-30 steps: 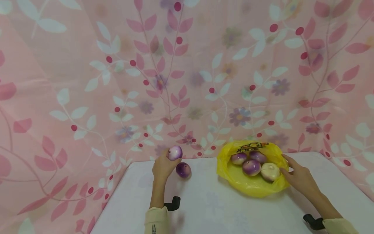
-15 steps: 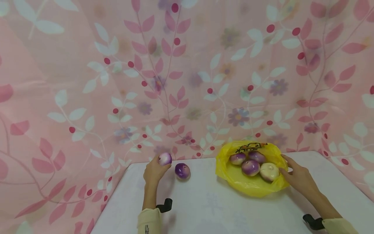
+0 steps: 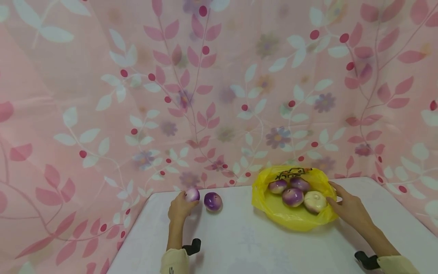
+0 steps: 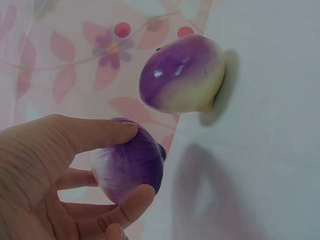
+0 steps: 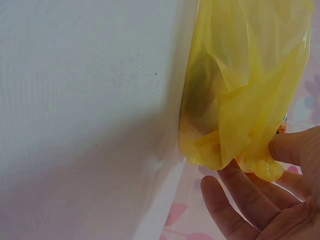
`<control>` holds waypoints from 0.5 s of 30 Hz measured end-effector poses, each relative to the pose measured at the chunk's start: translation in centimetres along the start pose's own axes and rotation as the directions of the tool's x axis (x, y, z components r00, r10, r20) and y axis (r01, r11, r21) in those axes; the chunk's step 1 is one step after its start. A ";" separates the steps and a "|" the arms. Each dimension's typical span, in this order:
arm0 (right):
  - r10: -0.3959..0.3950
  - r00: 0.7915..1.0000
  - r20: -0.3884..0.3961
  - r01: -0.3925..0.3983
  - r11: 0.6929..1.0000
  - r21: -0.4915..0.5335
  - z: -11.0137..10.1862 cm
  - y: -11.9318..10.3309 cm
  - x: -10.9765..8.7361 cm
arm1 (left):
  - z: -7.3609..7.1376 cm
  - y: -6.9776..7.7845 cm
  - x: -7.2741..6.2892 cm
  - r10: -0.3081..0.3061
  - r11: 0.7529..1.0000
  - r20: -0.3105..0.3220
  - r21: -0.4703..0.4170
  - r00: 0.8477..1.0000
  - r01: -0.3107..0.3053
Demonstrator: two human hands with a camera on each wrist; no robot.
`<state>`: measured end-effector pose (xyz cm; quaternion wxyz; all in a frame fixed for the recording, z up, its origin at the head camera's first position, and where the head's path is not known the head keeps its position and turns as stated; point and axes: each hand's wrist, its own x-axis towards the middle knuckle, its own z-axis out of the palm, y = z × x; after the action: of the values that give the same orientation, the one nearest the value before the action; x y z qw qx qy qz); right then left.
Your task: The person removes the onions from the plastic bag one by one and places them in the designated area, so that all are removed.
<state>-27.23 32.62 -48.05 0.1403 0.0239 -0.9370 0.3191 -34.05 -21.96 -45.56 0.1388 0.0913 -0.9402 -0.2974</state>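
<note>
Here, reaching forward, left fingers (image 4: 136,201) clasp a bulb (image 4: 127,162); right fingers (image 5: 290,148) pinch the bag (image 5: 252,90).

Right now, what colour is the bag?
The bag is yellow with dark print, best seen in the head view.

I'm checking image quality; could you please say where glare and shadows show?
Head: glints on the purple vegetables in the yellow bag; left wrist: glints on the loose vegetable, soft shadows on the white table; right wrist: broad table shadow.
</note>
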 end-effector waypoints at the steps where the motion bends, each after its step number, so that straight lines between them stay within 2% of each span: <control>1: -0.001 1.000 -0.002 0.001 1.000 -0.001 0.0 0.0 0.0 | 0.1 -0.1 0.0 0.001 1.000 0.001 -0.001 1.000 -0.001; 4: -0.006 1.000 -0.010 0.006 1.000 -0.002 0.1 0.1 0.0 | 0.3 -0.4 -0.1 0.002 1.000 0.009 0.004 1.000 -0.002; 11: -0.001 1.000 -0.002 0.001 1.000 0.004 0.0 0.1 0.1 | 0.7 -0.9 -0.6 -0.013 1.000 0.090 0.001 0.996 0.013; 15: -0.001 1.000 -0.001 0.001 1.000 0.005 0.0 0.0 0.0 | 0.8 -1.1 -0.8 -0.006 1.000 0.097 -0.005 0.995 0.006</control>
<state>-27.26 32.69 -48.03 0.1407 0.0246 -0.9361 0.3215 -33.48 -22.21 -47.00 0.0921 0.0792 -0.9448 -0.3043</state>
